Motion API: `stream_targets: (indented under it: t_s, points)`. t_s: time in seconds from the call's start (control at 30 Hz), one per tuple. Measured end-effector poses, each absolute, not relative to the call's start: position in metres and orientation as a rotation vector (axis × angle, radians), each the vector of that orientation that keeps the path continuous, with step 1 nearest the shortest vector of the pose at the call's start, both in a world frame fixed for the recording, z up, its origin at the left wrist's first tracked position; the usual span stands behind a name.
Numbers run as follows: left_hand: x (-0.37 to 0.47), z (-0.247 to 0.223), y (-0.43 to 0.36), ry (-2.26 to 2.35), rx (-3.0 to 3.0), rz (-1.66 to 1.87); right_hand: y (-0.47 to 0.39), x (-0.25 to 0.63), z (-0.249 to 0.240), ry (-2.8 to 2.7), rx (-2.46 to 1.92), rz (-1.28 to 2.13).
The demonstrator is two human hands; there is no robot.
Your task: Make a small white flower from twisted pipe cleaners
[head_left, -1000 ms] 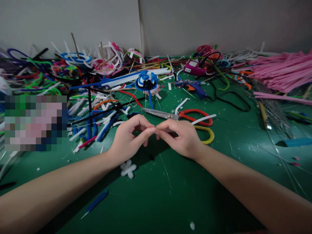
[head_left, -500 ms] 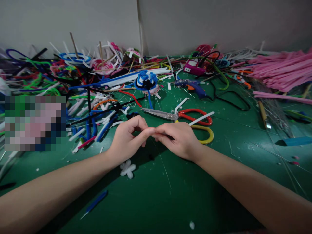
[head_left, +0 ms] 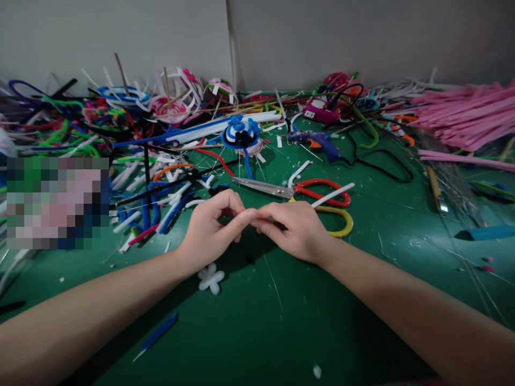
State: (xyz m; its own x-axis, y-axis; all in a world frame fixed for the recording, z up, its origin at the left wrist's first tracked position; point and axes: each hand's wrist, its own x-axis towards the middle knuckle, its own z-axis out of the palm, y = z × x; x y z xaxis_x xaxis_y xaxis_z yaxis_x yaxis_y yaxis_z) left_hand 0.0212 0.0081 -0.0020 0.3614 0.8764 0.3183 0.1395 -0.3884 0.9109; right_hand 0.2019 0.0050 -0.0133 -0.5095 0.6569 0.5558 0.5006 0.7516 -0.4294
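My left hand [head_left: 215, 228] and my right hand [head_left: 300, 231] meet at the fingertips over the green table [head_left: 249, 343]. Both are pinched closed, and whatever is between the fingers is too small or hidden to name. Just behind them lie scissors [head_left: 277, 190] with one red and one yellow handle, blades toward the left. A white strip [head_left: 333, 195] crosses the red handle. Below my left wrist rests a white fuzzy flower shape [head_left: 211, 279]. Farther back sits a blue and white round piece [head_left: 241, 134] with a black centre.
A blue glue gun [head_left: 317, 143] with a black cord lies behind the scissors. Coloured pipe cleaners [head_left: 173, 206] heap up at the left and back. Pink stems [head_left: 462, 115] pile at the right back. A blue pen-like tool [head_left: 156, 336] lies at the front left.
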Motion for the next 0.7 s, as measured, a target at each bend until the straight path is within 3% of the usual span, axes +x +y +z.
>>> stream_targets:
  t_s: [0.7]
  points:
    - [0.022,-0.0029,0.0094,0.912,1.768,1.085,0.0058,0.203,-0.0122,-2.239,-0.876,0.285]
